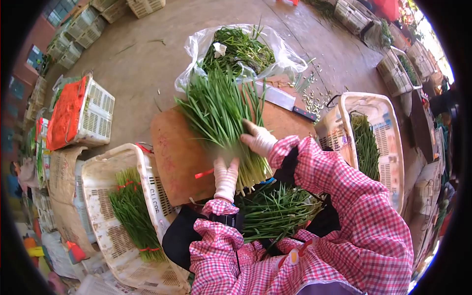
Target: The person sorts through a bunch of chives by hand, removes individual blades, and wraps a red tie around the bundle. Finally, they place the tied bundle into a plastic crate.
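Observation:
A thick bundle of garlic chives [216, 108] lies over the brown board in front of me, leaves pointing away and pale cut stems toward me. My right hand [259, 140], in a whitish wrap with bare fingertips, grips the bundle's right side. Against its lower left side is my left hand [226, 177], similarly wrapped, its fingers closed at the stems and partly blurred. A short red strip [204, 173] sticks out left of that hand; its other end is hidden. More loose chives [275, 211] lie below, at my lap.
A cleaver [278, 96] rests on the board [172, 152], handle to the right. Beyond is a plastic bag [287, 61] of greens. Crates with chives flank me: left crate [151, 196], right crate [393, 147]. Cut bits [317, 96] litter the floor. A red-covered crate [98, 113] stands farther left.

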### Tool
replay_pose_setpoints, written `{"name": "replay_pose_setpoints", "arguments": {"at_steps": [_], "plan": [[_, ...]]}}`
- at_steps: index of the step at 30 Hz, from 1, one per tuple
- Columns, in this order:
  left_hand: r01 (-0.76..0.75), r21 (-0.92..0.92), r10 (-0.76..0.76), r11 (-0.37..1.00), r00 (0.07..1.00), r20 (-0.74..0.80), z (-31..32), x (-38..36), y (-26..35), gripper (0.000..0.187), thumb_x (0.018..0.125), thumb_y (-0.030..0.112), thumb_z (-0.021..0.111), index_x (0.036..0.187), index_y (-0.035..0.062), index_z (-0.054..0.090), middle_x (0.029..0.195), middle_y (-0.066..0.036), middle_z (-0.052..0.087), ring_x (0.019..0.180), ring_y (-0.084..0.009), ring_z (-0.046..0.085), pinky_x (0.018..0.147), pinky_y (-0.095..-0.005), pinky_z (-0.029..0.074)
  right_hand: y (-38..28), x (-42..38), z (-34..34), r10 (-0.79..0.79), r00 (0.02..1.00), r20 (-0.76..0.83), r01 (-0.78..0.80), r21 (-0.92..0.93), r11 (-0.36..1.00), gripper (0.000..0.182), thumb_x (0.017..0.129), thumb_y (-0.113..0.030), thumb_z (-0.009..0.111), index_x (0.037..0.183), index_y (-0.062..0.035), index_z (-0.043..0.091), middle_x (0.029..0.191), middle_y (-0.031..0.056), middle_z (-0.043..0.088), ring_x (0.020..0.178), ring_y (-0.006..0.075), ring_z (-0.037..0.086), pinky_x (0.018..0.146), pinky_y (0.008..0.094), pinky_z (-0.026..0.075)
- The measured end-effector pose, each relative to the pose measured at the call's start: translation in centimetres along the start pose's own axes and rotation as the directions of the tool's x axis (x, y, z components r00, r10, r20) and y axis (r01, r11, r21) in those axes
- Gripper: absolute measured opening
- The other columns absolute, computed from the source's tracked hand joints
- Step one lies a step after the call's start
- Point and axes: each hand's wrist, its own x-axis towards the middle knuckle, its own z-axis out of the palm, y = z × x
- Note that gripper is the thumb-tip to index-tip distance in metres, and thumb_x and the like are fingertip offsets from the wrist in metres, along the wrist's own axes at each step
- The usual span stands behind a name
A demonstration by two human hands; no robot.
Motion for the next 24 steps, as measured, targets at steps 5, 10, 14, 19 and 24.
{"name": "replay_pose_setpoints", "arguments": {"at_steps": [5, 10, 14, 19, 24], "plan": [[0.128, -0.33, -0.101, 0.935, 0.99, 0.098, -1.0, 0.4, -0.5, 0.045, 0.086, 0.015, 0.063, 0.128, 0.0062, 0.048, 0.115, -0.004, 0.058, 0.097, -0.017, 0.055, 0.087, -0.0303, 0.043, -0.1, -0.8, -1.5, 0.023, 1.0, 0.001, -0.023, -0.006, 1.0, 0.064, 0.083, -0.028, 0.06, 0.136, -0.0007, 0.035, 0.126, 0.0217, 0.052, 0.119, 0.0303, 0.049, 0.099, 0.0346, 0.038], [0.104, -0.341, -0.078, 0.934, 0.993, 0.088, -0.7, -0.5, 3.0, 0.044, 0.087, 0.016, 0.061, 0.127, 0.0032, 0.048, 0.114, -0.005, 0.058, 0.095, -0.0158, 0.055, 0.086, -0.0299, 0.044, -0.8, -3.6, -4.4, -0.006, 0.999, 0.053, 0.008, -0.047, 0.999, 0.063, 0.083, -0.033, 0.057, 0.133, 0.0005, 0.039, 0.125, 0.0243, 0.052, 0.119, 0.0344, 0.048, 0.1, 0.0371, 0.038], [0.088, -0.302, -0.093, 0.949, 0.996, 0.0, -0.5, -0.7, 2.4, 0.046, 0.087, 0.015, 0.06, 0.128, 0.0006, 0.046, 0.115, -0.007, 0.058, 0.097, -0.0167, 0.055, 0.088, -0.0305, 0.044, -0.2, -5.5, -6.1, -0.081, 0.99, 0.114, 0.092, -0.088, 0.992, 0.057, 0.083, -0.032, 0.055, 0.131, -0.0035, 0.043, 0.125, 0.0217, 0.053, 0.117, 0.0346, 0.049, 0.099, 0.0384, 0.039], [0.026, -0.151, -0.054, 0.988, 0.982, -0.181, -0.7, -1.4, 1.1, 0.06, 0.084, 0.021, 0.064, 0.13, -0.0077, 0.039, 0.131, -0.019, 0.045, 0.119, -0.0266, 0.044, 0.103, -0.0333, 0.032, -2.3, -11.6, -7.4, -0.35, 0.936, -0.03, 0.342, -0.14, 0.929, 0.036, 0.083, -0.025, 0.058, 0.115, -0.0072, 0.055, 0.105, 0.0194, 0.06, 0.101, 0.0359, 0.057, 0.087, 0.0413, 0.046], [0.009, -0.1, -0.025, 0.995, 0.986, -0.162, -1.5, -1.4, 1.4, 0.06, 0.084, 0.019, 0.063, 0.132, -0.0075, 0.037, 0.133, -0.02, 0.042, 0.12, -0.0268, 0.043, 0.103, -0.0328, 0.031, 2.3, -18.0, -2.3, -0.296, 0.778, 0.554, 0.379, -0.038, 0.925, 0.031, 0.083, -0.024, 0.058, 0.111, -0.008, 0.058, 0.096, 0.0169, 0.063, 0.091, 0.0354, 0.06, 0.08, 0.042, 0.048]]}}
